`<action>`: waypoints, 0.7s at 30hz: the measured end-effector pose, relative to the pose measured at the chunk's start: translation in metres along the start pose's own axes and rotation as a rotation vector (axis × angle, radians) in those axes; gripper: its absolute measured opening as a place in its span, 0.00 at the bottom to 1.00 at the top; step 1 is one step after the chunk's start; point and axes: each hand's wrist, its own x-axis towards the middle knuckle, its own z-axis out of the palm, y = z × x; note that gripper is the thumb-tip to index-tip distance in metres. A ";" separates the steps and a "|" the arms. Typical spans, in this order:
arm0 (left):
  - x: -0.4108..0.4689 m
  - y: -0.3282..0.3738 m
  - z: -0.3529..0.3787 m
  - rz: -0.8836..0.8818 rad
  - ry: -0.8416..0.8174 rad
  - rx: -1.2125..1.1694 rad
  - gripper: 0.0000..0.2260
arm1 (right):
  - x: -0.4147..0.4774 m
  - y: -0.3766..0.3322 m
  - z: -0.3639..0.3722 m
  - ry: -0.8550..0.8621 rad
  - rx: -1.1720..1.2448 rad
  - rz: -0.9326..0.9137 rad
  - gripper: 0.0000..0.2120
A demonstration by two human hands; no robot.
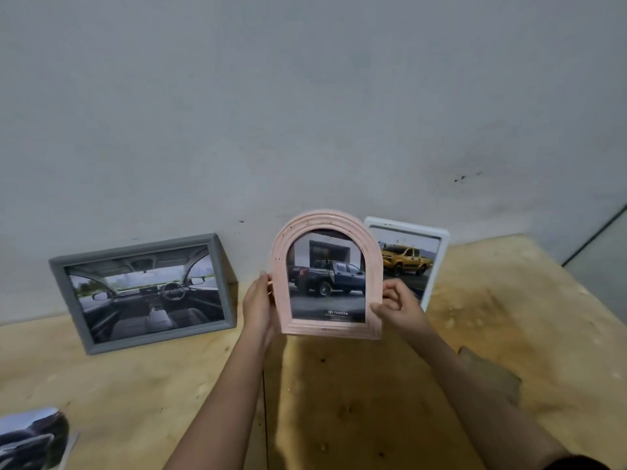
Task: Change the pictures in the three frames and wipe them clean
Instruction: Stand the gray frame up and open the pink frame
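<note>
While both hands hold it upright above the table, the pink frame faces the camera with its arched top toward the wall. Its picture shows a dark pickup, with a Toyota logo near the bottom edge. The left hand grips the frame's left side about halfway up, fingers curled round to the back. The right hand pinches the lower right side, thumb on the front rim and the other fingers bent behind it.

Left of the pink frame, well apart, a grey frame stands on the table, leaning back to the wall; it holds a view of a car's cabin. Just behind the pink frame's right side stands a white frame with a yellow pickup in it, partly hidden by the right hand. Below and right of the pink frame a brown cloth lies on the table. Far down to its left, at the picture's corner, lie loose prints.
</note>
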 end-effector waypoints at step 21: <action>-0.017 -0.050 -0.062 -0.185 -0.355 0.173 0.14 | -0.096 0.093 0.000 0.079 -0.704 -0.401 0.16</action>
